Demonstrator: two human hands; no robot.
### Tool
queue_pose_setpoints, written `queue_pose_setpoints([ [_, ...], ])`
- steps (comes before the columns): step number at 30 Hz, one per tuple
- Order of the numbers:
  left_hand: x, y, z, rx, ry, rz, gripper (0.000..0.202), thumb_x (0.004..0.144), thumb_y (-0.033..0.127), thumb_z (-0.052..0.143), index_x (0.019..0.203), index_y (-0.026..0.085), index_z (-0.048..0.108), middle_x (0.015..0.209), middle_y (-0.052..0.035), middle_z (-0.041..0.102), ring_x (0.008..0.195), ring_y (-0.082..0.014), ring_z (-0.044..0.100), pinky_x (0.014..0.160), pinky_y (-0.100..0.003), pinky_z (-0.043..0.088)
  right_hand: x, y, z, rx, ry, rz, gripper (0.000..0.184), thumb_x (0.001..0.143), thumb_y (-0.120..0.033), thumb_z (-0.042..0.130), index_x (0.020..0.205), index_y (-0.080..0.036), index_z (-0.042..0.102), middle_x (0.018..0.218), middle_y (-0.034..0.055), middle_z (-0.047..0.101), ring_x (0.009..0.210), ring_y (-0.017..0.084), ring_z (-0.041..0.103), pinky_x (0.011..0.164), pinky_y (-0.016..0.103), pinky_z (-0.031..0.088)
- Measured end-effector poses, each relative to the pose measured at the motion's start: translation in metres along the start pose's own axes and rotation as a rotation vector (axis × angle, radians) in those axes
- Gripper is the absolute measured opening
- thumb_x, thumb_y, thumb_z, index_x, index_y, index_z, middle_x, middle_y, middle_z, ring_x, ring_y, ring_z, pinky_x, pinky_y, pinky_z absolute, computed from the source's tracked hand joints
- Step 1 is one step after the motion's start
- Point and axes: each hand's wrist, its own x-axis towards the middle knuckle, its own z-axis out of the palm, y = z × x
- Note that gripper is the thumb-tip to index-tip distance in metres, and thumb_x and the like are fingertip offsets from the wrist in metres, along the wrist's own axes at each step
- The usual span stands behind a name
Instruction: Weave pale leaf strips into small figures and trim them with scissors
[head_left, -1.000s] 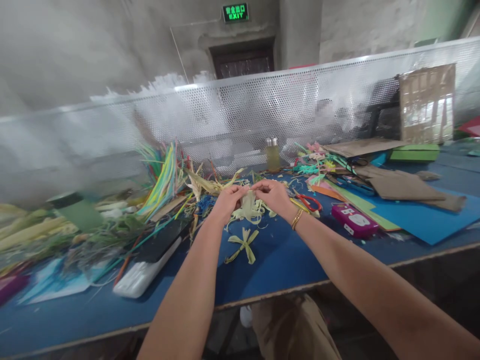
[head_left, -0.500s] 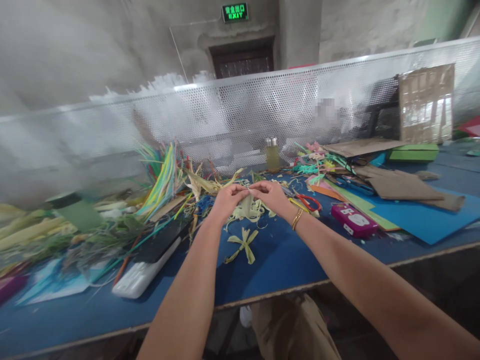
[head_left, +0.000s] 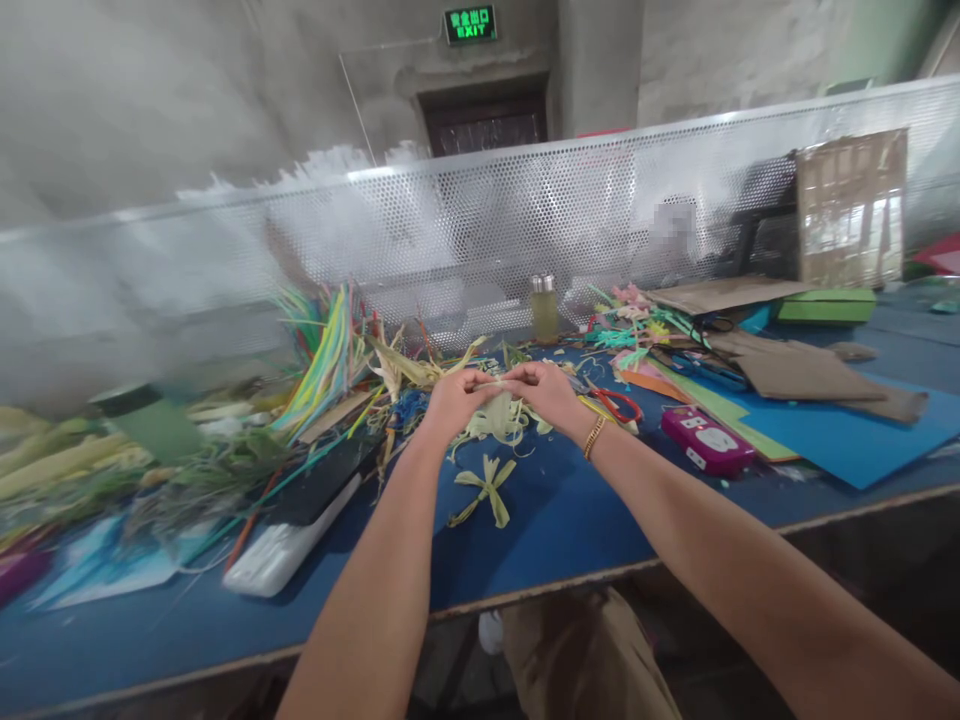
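Observation:
Fingertips closed, my left hand (head_left: 459, 398) and my right hand (head_left: 546, 392) meet above the middle of the table. Between them they pinch a pale strip of corn husk (head_left: 495, 408), whose lower part hangs beneath the fingers. Its exact outline blends with the pale husk shreds (head_left: 517, 432) lying behind and below. On the blue table nearer to me lies a flower-like piece of husk (head_left: 487, 492) with several strips spreading from its centre. Scissors with red handles (head_left: 619, 404) lie just beyond my right wrist.
At left are a bundle of coloured stems (head_left: 330, 350), a black-and-white device (head_left: 292, 540) and a green container (head_left: 150, 425). A bottle (head_left: 544, 310) stands by the perforated divider (head_left: 525, 220). At right lie a magenta box (head_left: 707, 440), blue sheets (head_left: 840, 450) and cardboard (head_left: 810, 370).
The fingertips have shifted slightly and the husk strip between them hangs a little differently. The flower-like husk piece and other things on the table stay put.

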Motion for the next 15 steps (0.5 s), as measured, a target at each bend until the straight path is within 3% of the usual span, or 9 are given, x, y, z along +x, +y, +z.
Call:
queue_pose_setpoints([
  [5, -0.0002, 0.0032, 0.0009, 0.053, 0.009, 0.04, 0.01, 0.071, 0.028, 0.069, 0.069, 0.018, 0.069, 0.056, 0.0013, 0.058, 0.053, -0.0113, 0.046, 0.055, -0.024, 0.037, 0.0011, 0.0014, -0.0008, -0.088, 0.015, 0.001, 0.017, 0.078, -0.033, 0.064, 0.072, -0.017, 0.065, 0.059, 0.0005, 0.063, 0.054, 0.011, 0.056, 0.054, 0.023, 0.044],
  [15, 0.0018, -0.002, 0.0007, 0.125, -0.002, 0.05, 0.016, 0.077, 0.032, 0.063, 0.069, 0.019, 0.064, 0.052, 0.0028, 0.055, 0.047, -0.0123, 0.05, 0.052, -0.025, 0.038, 0.0014, 0.0044, -0.0001, -0.157, 0.056, -0.001, 0.021, 0.082, -0.036, 0.061, 0.071, -0.018, 0.064, 0.058, 0.0002, 0.062, 0.054, 0.012, 0.057, 0.055, 0.024, 0.043],
])
